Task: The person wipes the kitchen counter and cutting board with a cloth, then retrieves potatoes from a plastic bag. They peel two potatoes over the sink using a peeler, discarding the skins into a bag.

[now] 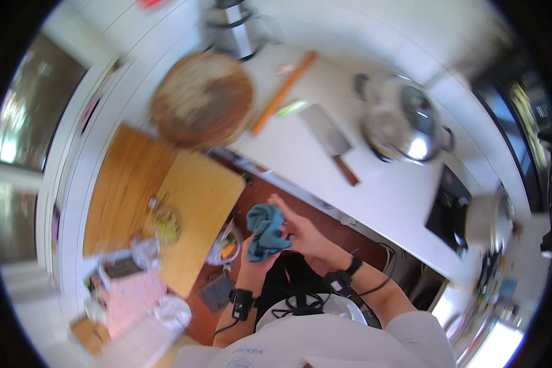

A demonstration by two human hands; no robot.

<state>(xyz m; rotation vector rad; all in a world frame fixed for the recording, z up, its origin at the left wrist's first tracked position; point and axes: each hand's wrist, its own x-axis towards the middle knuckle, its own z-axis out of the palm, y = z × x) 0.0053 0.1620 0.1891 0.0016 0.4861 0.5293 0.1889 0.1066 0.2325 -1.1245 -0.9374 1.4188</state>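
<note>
A crumpled teal cloth (pixel 267 232) is bunched up in front of my body, held between my two hands. My left hand (pixel 256 267) is under its lower end, with most of the fingers covered by the folds. On the cloth's right side, my right hand (pixel 302 232) grips it, its thumb near the folds and its fingers reaching behind. Both hands are off the white counter, over the gap between it and the wooden table. A cleaver (pixel 326 130) with a brown handle lies flat on the counter, beyond my right hand.
On the white counter (pixel 386 199) are a wooden rolling pin (pixel 284 93), green vegetable pieces (pixel 291 108) and a lidded steel pot (pixel 398 119). A round chopping board (pixel 202 101) stands at the far left. The wooden table (pixel 196 184) bears a bowl (pixel 167 225) of yellow-green food.
</note>
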